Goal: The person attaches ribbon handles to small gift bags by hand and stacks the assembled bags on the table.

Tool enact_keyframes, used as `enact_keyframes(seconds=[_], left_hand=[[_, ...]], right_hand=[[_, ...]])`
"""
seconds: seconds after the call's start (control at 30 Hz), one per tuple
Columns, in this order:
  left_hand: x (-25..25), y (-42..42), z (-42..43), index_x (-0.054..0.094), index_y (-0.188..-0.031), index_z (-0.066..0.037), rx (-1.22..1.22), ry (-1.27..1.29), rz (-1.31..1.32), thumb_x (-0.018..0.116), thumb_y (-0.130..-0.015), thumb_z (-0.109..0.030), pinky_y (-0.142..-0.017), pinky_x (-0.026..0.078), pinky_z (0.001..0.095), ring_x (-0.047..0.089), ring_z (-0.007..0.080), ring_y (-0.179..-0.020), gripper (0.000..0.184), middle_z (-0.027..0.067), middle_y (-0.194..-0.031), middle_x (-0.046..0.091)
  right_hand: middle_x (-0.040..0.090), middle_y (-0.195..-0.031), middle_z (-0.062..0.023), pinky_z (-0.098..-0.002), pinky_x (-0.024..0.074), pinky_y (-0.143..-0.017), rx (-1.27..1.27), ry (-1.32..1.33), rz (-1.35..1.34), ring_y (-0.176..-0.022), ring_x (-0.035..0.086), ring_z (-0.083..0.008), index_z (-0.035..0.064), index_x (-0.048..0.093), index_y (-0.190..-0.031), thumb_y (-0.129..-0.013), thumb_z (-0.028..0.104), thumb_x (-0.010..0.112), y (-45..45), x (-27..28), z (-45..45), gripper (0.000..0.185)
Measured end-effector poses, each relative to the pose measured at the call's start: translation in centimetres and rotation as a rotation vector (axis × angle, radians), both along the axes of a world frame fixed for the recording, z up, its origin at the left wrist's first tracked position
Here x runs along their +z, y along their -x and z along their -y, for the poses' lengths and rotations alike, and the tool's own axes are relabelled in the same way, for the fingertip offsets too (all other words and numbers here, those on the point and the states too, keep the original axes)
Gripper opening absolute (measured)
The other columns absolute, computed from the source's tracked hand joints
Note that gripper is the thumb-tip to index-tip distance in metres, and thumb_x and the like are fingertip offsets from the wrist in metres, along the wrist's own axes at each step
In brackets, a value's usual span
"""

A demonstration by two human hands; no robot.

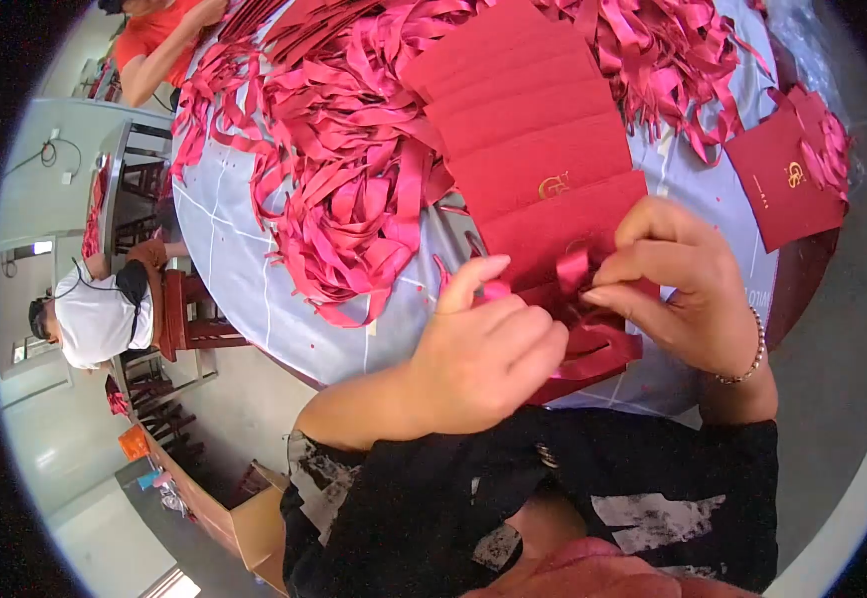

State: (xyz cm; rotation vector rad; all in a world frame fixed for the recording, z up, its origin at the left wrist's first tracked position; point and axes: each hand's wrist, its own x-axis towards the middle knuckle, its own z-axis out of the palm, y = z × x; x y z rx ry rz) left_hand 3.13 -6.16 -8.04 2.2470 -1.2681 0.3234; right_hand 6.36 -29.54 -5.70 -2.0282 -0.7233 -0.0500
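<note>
A row of overlapping red cards or envelopes (538,140) with gold emblems runs down the table toward my body. At its near end, my right hand (678,274) pinches a shiny red ribbon (573,269) between thumb and forefinger; a beaded bracelet is on that wrist. My left hand (493,339) is beside the near envelopes, its fingers curled and its thumb raised. A bit of pink ribbon shows behind that thumb, but what the curled fingers hold is hidden. More ribbon loops lie on the nearest red envelope (603,349), between both hands.
Large heaps of pink-red ribbons (354,209) lie left and at the far right (653,60) of the table (224,229). A ribboned red envelope stack (772,179) sits at the right edge. One person (159,50) is at the far left; another (105,309) sits beyond.
</note>
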Motion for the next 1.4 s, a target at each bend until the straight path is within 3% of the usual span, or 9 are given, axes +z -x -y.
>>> enact_keyframes(seconds=[0.33, 0.5, 0.6, 0.7, 0.87, 1.1, 1.2, 1.33, 1.4], left_hand=[[-0.3, 1.9, 0.5, 0.070, -0.089, -0.007, -0.028, 0.072, 0.189, 0.066, -0.065, -0.018, -0.094, 0.040, 0.0440, 0.060, 0.0134, -0.075, 0.027, 0.0018, -0.089, 0.063], [0.2, 2.2, 0.1, 0.069, -0.086, -0.007, -0.142, 0.108, 0.152, 0.063, -0.064, -0.021, -0.087, 0.045, 0.0366, 0.059, 0.0139, -0.075, 0.027, 0.0031, -0.091, 0.065], [0.2, 2.9, 0.3, 0.069, -0.087, -0.006, -0.149, 0.113, 0.197, 0.060, -0.066, -0.024, -0.089, 0.046, 0.0340, 0.061, 0.0151, -0.078, 0.029, 0.0043, -0.092, 0.066], [0.5, 3.3, 0.3, 0.069, -0.086, -0.006, -0.210, 0.104, 0.275, 0.058, -0.067, -0.026, -0.091, 0.045, 0.0335, 0.062, 0.0158, -0.082, 0.030, 0.0043, -0.092, 0.066], [-0.1, 4.4, 0.7, 0.068, -0.083, -0.006, -0.150, 0.185, 0.319, 0.057, -0.068, -0.027, -0.095, 0.043, 0.0329, 0.063, 0.0176, -0.085, 0.028, 0.0046, -0.091, 0.065], [-0.3, 4.7, 0.7, 0.066, -0.080, -0.007, -0.156, 0.212, 0.302, 0.056, -0.064, -0.029, -0.094, 0.042, 0.0343, 0.060, 0.0195, -0.084, 0.029, 0.0046, -0.086, 0.062], [-0.4, 4.7, 0.7, 0.067, -0.082, -0.006, -0.143, 0.217, 0.250, 0.056, -0.064, -0.028, -0.094, 0.042, 0.0347, 0.060, 0.0203, -0.083, 0.030, 0.0061, -0.088, 0.062], [-0.4, 4.3, 0.5, 0.068, -0.086, -0.004, -0.174, 0.199, 0.186, 0.056, -0.066, -0.026, -0.093, 0.043, 0.0349, 0.061, 0.0203, -0.082, 0.032, 0.0079, -0.092, 0.063], [-0.4, 4.3, 0.5, 0.068, -0.087, -0.003, -0.182, 0.197, 0.196, 0.056, -0.065, -0.026, -0.093, 0.043, 0.0352, 0.061, 0.0202, -0.081, 0.033, 0.0079, -0.092, 0.063]], right_hand=[[0.060, -0.076, -0.0158, -0.0457, 0.0490, -0.065, 0.420, 0.417, -0.208, -0.074, 0.061, -0.0374, 0.0022, 0.067, -0.074, -0.076, 0.010, 0.073, -0.6, 2.5, -1.0, 0.010], [0.056, -0.074, -0.0096, -0.0358, 0.0459, -0.064, -0.013, 0.160, -0.239, -0.072, 0.058, -0.0244, 0.0012, 0.063, -0.078, -0.088, 0.008, 0.066, 0.6, 1.9, -1.3, 0.012], [0.060, -0.086, -0.0050, -0.0259, 0.0432, -0.070, -0.268, -0.399, -0.561, -0.080, 0.056, -0.0122, 0.0017, 0.058, -0.091, -0.103, 0.014, 0.051, -1.7, 1.3, -0.2, 0.019], [0.056, -0.079, -0.0063, -0.0213, 0.0361, -0.049, 0.042, -0.561, -0.973, -0.054, 0.046, -0.0091, 0.0044, 0.052, -0.097, -0.106, 0.014, 0.040, -1.4, 1.6, -2.3, 0.018], [0.060, -0.077, -0.0022, -0.0199, 0.0363, -0.049, 0.231, -0.224, -1.321, -0.057, 0.049, -0.0054, 0.0027, 0.059, -0.111, -0.104, 0.017, 0.052, -2.2, 1.0, -3.6, 0.017], [0.069, -0.079, -0.0013, -0.0235, 0.0500, -0.066, 0.494, 0.359, -0.869, -0.074, 0.060, -0.0044, -0.0026, 0.071, -0.099, -0.094, 0.017, 0.070, -2.8, 0.8, -7.2, 0.020], [0.069, -0.077, -0.0018, -0.0241, 0.0489, -0.063, 0.551, 0.095, -1.039, -0.071, 0.058, -0.0046, -0.0035, 0.070, -0.095, -0.095, 0.019, 0.070, -2.5, 0.4, -7.4, 0.023], [0.064, -0.070, 0.0009, -0.0250, 0.0454, -0.059, 0.414, 0.070, -0.972, -0.066, 0.052, -0.0044, -0.0029, 0.070, -0.090, -0.097, 0.026, 0.067, -2.1, 0.7, -7.2, 0.030], [0.070, -0.085, -0.0059, -0.0241, 0.0497, -0.069, 0.349, 0.258, -1.063, -0.078, 0.061, -0.0080, -0.0052, 0.070, -0.099, -0.096, 0.018, 0.066, -2.7, 0.6, -7.0, 0.024]])
